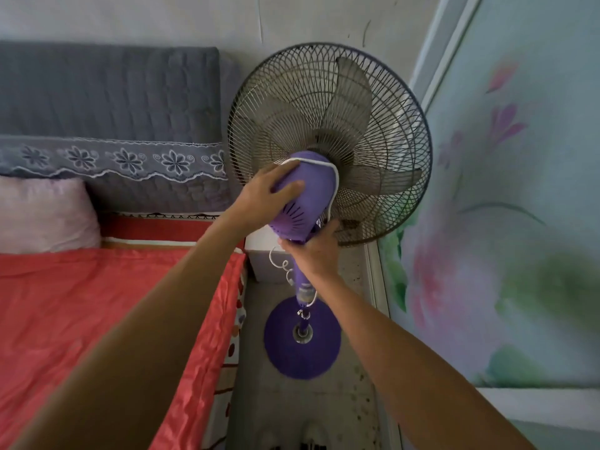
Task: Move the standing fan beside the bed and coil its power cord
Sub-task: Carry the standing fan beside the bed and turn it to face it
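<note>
Purple plastic standing fan with a dark wire cage is in the narrow floor gap just right of the red-sheeted bed. It is probably light but top-heavy, and the cage looks flimsy, so the stem is the sound hold. The left hand clasps the motor housing with fingers curved over it; the right hand grips the neck below. The thin white power cord lies limp over the housing.

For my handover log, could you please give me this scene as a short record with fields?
fan: purple standing fan, upright in the gap beside the bed
left hand: holds the motor housing
right hand: grips the neck under the housing
cord: white, draped over the housing, loose loops hanging by the pole
base: round, purple, on the floor
</note>
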`<state>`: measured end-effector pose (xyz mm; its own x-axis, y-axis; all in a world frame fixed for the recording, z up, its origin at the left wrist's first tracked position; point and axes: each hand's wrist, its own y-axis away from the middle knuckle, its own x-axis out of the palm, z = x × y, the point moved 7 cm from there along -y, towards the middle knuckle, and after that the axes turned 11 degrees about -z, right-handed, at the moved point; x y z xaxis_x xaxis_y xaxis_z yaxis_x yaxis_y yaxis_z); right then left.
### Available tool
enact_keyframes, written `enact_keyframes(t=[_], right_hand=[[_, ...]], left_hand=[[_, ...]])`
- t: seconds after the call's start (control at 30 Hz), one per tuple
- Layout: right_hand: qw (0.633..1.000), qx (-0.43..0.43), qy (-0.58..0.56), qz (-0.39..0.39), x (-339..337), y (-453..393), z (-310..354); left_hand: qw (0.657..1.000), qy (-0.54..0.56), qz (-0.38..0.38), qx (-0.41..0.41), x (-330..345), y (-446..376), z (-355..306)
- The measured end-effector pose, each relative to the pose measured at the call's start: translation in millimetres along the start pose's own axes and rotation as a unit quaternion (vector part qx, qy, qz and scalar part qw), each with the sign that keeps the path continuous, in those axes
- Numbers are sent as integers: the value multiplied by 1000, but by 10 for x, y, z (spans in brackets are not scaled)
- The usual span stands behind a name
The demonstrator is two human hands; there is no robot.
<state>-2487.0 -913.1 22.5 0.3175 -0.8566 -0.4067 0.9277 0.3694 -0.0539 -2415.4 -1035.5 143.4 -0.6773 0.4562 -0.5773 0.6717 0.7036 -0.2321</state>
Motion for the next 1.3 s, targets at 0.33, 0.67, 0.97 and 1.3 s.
enact_keyframes(t=[0.33, 0.67, 0.97, 1.3], right_hand=[[999, -1, 14, 32, 39, 105, 72], [964, -33, 110, 238, 192, 42, 23], [986, -31, 68, 151, 124, 308, -21], [992, 4, 74, 106, 248, 204, -1]], left_hand=[[996, 34, -34, -77, -242, 260, 112], [989, -105, -90, 54, -690, 556, 56], [832, -422, 131, 337, -316, 416, 11], [862, -366, 101, 334, -480, 297, 33]])
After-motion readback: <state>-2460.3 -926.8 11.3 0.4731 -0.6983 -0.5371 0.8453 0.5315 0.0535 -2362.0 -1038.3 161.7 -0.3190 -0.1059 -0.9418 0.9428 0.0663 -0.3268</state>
